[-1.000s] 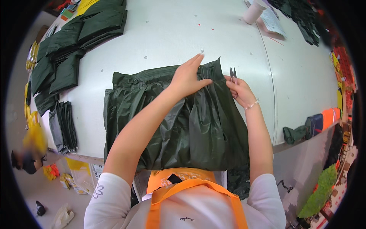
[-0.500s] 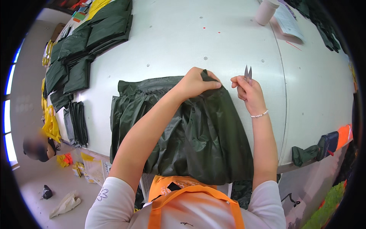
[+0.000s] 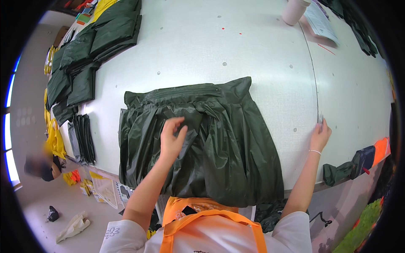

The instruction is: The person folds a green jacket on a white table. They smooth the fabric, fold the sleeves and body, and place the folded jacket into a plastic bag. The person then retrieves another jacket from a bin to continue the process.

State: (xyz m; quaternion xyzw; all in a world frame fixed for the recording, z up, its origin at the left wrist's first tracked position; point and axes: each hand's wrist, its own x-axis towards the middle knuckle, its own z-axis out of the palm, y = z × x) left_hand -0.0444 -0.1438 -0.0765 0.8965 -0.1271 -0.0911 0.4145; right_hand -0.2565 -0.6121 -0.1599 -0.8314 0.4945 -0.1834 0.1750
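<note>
A dark green jacket (image 3: 228, 147) of shiny thin fabric lies on the white table in front of me, with its collar at the far side and a zip edge down its right side. Over the gathered fabric left of the middle hovers my left hand (image 3: 171, 141), thumb apart from the curled fingers and holding nothing. Far to the right of the garment, my right hand (image 3: 321, 134) is closed around small thread snips (image 3: 321, 119). The snips' tips are blurred, and most of their handle is hidden in the fingers.
Folded dark green garments (image 3: 80, 50) are stacked along the left of the table (image 3: 190, 46). A pale bottle (image 3: 294, 12) and a paper booklet (image 3: 319, 25) stand at the far right. Rolled green, navy and orange fabric (image 3: 358, 162) lies near the right edge. Another person (image 3: 42, 164) is at left.
My left hand has let go of the jacket's collar corner and moved left and nearer. My right hand has moved right and nearer with the snips. The collar corner now lies spread out.
</note>
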